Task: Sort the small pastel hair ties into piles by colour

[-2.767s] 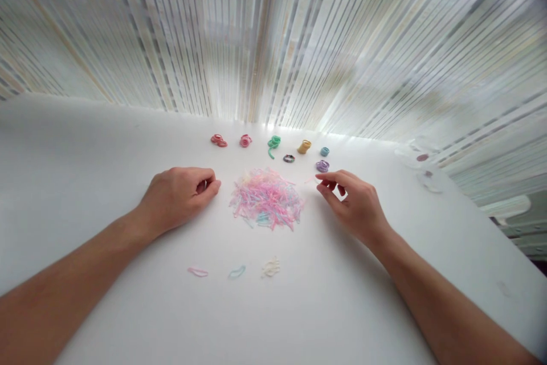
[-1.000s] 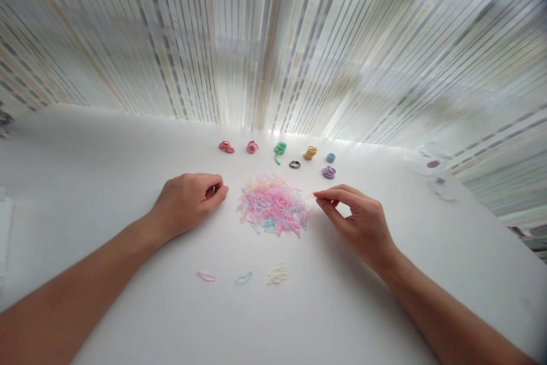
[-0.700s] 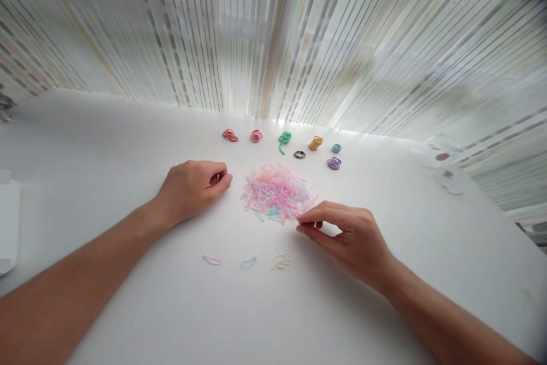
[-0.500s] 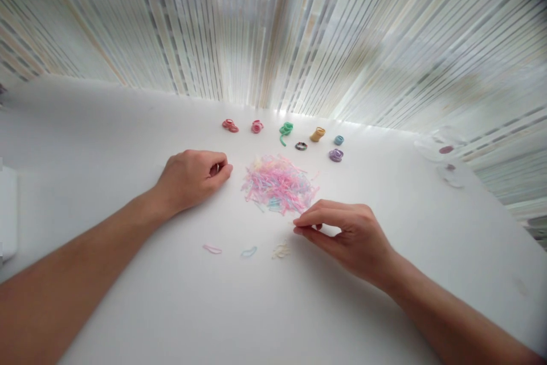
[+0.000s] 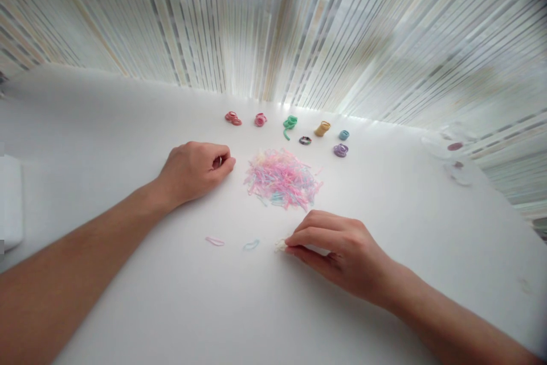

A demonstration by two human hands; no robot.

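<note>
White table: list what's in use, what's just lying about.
Probably in use: right hand, cream bands, pastel pile, pink band, pale-blue band.
Probably lying about: red coils, pink coil, green coil, yellow coil, blue coil, purple coil, multicoloured ring.

narrow free gap between left hand (image 5: 193,170) and pastel band pile (image 5: 282,180)

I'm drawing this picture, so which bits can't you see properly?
In the head view:
Cream bands: partly hidden by the right hand, so I can't count them.
Left hand: curled up, hiding its own palm.
Pastel pile: its strands overlap and are too small to count.
White object: cut off by the left edge.
</note>
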